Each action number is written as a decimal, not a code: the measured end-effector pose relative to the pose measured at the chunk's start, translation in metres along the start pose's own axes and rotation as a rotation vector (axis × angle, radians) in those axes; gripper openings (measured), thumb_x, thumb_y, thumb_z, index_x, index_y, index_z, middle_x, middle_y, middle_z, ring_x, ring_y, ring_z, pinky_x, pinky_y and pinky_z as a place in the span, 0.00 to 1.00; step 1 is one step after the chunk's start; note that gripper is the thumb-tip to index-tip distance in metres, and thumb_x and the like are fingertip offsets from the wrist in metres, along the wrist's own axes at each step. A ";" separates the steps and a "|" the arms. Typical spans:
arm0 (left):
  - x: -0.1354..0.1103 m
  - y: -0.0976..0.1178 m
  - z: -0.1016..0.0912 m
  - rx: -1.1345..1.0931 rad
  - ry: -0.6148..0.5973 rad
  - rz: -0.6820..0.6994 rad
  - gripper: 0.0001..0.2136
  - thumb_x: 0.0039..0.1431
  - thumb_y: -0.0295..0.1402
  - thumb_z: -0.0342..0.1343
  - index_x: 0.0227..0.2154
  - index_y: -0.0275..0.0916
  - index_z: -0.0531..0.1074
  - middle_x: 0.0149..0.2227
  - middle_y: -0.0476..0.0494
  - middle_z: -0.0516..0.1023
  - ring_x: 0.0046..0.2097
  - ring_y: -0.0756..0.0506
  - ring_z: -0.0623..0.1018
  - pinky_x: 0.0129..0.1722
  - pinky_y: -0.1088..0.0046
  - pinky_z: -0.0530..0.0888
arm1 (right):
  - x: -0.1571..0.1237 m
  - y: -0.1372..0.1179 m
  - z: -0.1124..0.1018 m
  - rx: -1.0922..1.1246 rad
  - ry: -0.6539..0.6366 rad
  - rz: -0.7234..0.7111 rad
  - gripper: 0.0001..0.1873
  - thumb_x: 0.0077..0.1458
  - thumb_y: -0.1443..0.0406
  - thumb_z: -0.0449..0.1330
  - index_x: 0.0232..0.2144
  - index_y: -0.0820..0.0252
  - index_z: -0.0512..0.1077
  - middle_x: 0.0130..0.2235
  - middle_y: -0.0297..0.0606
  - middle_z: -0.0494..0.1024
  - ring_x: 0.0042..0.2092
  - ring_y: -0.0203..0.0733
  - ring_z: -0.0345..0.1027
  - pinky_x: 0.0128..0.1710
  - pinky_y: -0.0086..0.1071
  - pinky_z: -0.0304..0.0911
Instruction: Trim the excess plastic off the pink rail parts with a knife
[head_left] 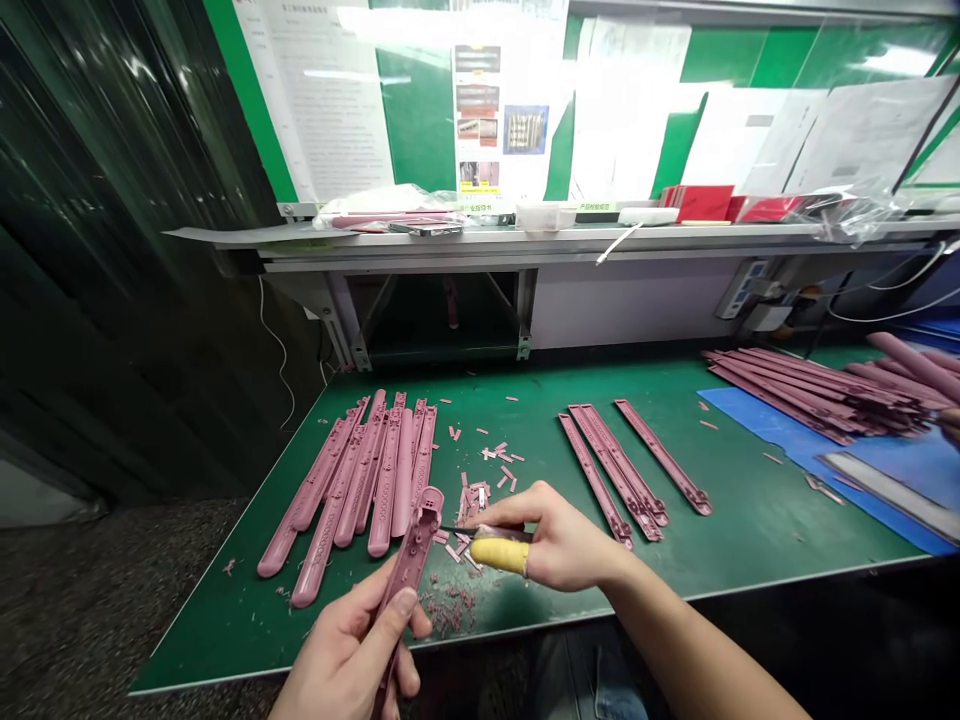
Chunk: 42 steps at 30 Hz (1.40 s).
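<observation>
The left hand [360,630] has its grip clamped around a long, narrow, dusky-pink plastic piece [410,562] with a hollow, ribbed inner side. This piece is held tilted above the front edge of the green desk [757,510], toward the front left corner, its upper end pointing away from the person. The right hand [559,540], a yellow cover [499,555] on one digit, has its grip closed on a slim tool with a thin dark tip [454,529]. The tip meets the piece's upper end; whether it cuts in cannot be told.

Along the desk's left edge lies a group of similar rounded pink pieces [388,480]. Small pink scraps [472,495] are scattered beside them, with fine pink shavings [450,608] near the front edge. Right of centre lie slender pink strips [615,465]. Toward the back right corner, a heap of long pink parts [810,390] lies partly on a flat blue sheet [780,430].
</observation>
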<state>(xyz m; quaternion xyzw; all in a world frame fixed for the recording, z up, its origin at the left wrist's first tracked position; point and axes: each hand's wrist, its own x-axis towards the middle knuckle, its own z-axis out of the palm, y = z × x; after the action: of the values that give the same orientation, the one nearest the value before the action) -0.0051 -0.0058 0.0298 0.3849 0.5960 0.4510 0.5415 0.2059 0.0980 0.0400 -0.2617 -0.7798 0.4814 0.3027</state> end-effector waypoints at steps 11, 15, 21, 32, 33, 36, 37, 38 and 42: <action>-0.008 -0.011 -0.004 0.066 0.082 0.090 0.28 0.52 0.49 0.59 0.53 0.38 0.71 0.26 0.46 0.74 0.19 0.52 0.69 0.12 0.81 0.65 | 0.012 0.022 0.002 0.642 -0.274 0.380 0.19 0.50 0.54 0.65 0.31 0.67 0.75 0.27 0.39 0.78 0.17 0.28 0.64 0.13 0.19 0.54; -0.008 -0.013 -0.010 0.139 0.007 0.082 0.29 0.54 0.49 0.56 0.56 0.39 0.69 0.28 0.45 0.75 0.20 0.50 0.71 0.14 0.78 0.68 | 0.011 0.035 0.007 0.813 -0.451 0.457 0.26 0.50 0.48 0.63 0.35 0.69 0.74 0.21 0.36 0.76 0.12 0.26 0.57 0.09 0.19 0.49; -0.007 -0.010 -0.020 0.160 0.040 0.095 0.29 0.57 0.50 0.52 0.57 0.40 0.67 0.31 0.44 0.77 0.20 0.52 0.69 0.15 0.78 0.67 | 0.004 0.042 0.018 0.845 -0.308 0.385 0.29 0.44 0.41 0.63 0.33 0.60 0.67 0.15 0.20 0.62 0.10 0.25 0.44 0.09 0.21 0.45; 0.020 0.028 -0.078 1.301 -0.082 1.006 0.22 0.60 0.32 0.52 0.58 0.47 0.67 0.52 0.46 0.77 0.50 0.42 0.78 0.49 0.69 0.74 | 0.015 -0.011 0.029 -0.920 0.086 -0.263 0.20 0.56 0.48 0.59 0.31 0.60 0.69 0.28 0.34 0.73 0.28 0.35 0.62 0.24 0.30 0.44; 0.020 0.035 -0.081 1.390 -0.072 1.107 0.24 0.60 0.28 0.50 0.59 0.47 0.64 0.53 0.46 0.76 0.51 0.42 0.77 0.50 0.67 0.74 | 0.017 -0.012 0.029 -0.994 0.068 -0.285 0.17 0.57 0.51 0.60 0.30 0.60 0.68 0.28 0.34 0.73 0.28 0.35 0.62 0.23 0.30 0.43; 0.018 0.054 -0.088 1.605 -0.098 1.307 0.31 0.57 0.19 0.46 0.64 0.45 0.55 0.58 0.45 0.72 0.56 0.41 0.72 0.57 0.60 0.67 | 0.023 -0.016 0.026 -1.117 0.014 -0.375 0.11 0.61 0.59 0.58 0.29 0.60 0.66 0.28 0.32 0.72 0.27 0.35 0.62 0.23 0.31 0.41; 0.017 0.059 -0.090 1.644 -0.112 1.347 0.33 0.57 0.17 0.46 0.64 0.44 0.54 0.58 0.44 0.71 0.57 0.40 0.71 0.59 0.59 0.64 | 0.024 -0.018 0.024 -1.135 0.001 -0.404 0.11 0.61 0.60 0.57 0.29 0.60 0.66 0.27 0.32 0.71 0.26 0.35 0.61 0.22 0.31 0.41; 0.016 0.063 -0.091 1.661 -0.124 1.374 0.34 0.56 0.17 0.46 0.65 0.43 0.52 0.59 0.44 0.70 0.58 0.40 0.70 0.61 0.58 0.60 | 0.025 -0.020 0.023 -1.146 -0.006 -0.431 0.11 0.62 0.61 0.56 0.29 0.60 0.65 0.27 0.32 0.71 0.26 0.35 0.61 0.22 0.31 0.41; 0.009 0.064 -0.088 1.505 -0.062 1.388 0.32 0.59 0.19 0.47 0.65 0.45 0.52 0.58 0.47 0.71 0.58 0.42 0.71 0.63 0.62 0.55 | 0.024 -0.027 0.020 -1.158 0.038 -0.536 0.11 0.62 0.65 0.53 0.27 0.60 0.64 0.24 0.32 0.68 0.25 0.35 0.57 0.23 0.31 0.43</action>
<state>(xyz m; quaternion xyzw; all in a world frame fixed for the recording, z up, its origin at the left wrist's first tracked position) -0.0958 0.0110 0.0889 0.8967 0.3560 0.1640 -0.2058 0.1725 0.0920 0.0627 -0.1872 -0.9466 -0.1154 0.2359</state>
